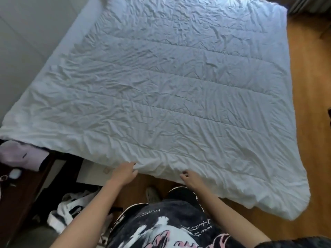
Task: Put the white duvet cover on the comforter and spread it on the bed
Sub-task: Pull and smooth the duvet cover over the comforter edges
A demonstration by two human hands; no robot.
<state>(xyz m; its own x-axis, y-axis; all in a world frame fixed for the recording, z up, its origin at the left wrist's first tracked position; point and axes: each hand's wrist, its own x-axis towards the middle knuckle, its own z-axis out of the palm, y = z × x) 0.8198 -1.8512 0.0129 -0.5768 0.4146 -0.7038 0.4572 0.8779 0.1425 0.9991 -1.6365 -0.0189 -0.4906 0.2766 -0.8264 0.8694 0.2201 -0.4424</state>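
Across nearly the whole view, from 9 o'clock to 3 o'clock, lies the white duvet cover (172,90), spread flat over the bed (86,24). Its surface is heavily wrinkled, and faint straight ridges run across it, suggesting the quilted comforter inside, though the comforter itself is not visible. The near right corner of the cover hangs off the bed onto the wooden floor (311,72) at about 4 o'clock.

At 6 o'clock, two bare forearms reach forward to the near edge of the cover. The left hand (124,173), at about 7 o'clock of center, grips the hem with fingers curled into the fabric. The right hand (191,178), just beside it toward 5 o'clock, pinches the same edge between thumb and fingertips. The two hands are near each other but apart.

Below them, at the bottom edge, is the person's dark printed shirt (170,224), and a shoe (152,194) on the floor between the arms. At 8 o'clock, a dark wooden nightstand (23,190) holds a pale pink folded cloth (21,154). A black-and-white garment (71,210) lies crumpled on the floor at 7 o'clock.
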